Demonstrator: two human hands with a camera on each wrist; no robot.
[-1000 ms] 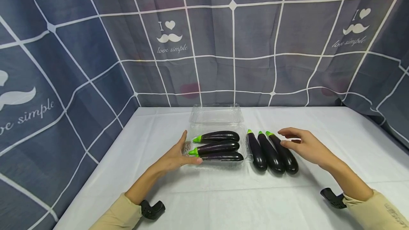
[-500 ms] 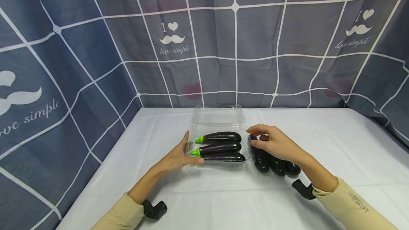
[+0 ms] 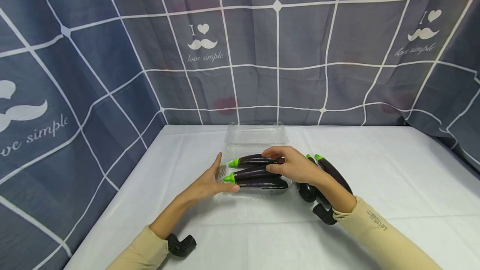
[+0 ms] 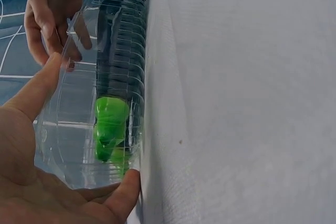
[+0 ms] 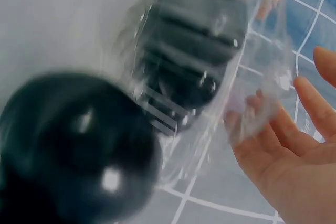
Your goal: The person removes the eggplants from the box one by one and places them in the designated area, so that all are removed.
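Note:
A clear plastic box (image 3: 243, 150) lies on the table, its hinged lid (image 3: 256, 135) flipped open at the back. Three dark eggplants (image 3: 262, 183) with bright green caps rest crosswise inside. My left hand (image 3: 204, 184) spans the box's left end, thumb along the near side and fingers extended at the left wall. My right hand (image 3: 292, 165) hovers over the right ends of the eggplants in the box, fingers loosely bent; the right wrist view shows nothing in it. To the right, three more eggplants (image 3: 335, 174) lie side by side, partly covered by my right forearm.
A white cloth (image 3: 240, 236) covers the table. Grey-blue curtains (image 3: 247, 86) with white lines stand along the back and both sides. A black wrist mount (image 3: 181, 246) sits at my left cuff, and another black mount (image 3: 324, 214) at my right cuff.
My right hand has moved left, from above the right-hand eggplants to over the box's right part. My left hand stays at the box, and the eggplants lie as before.

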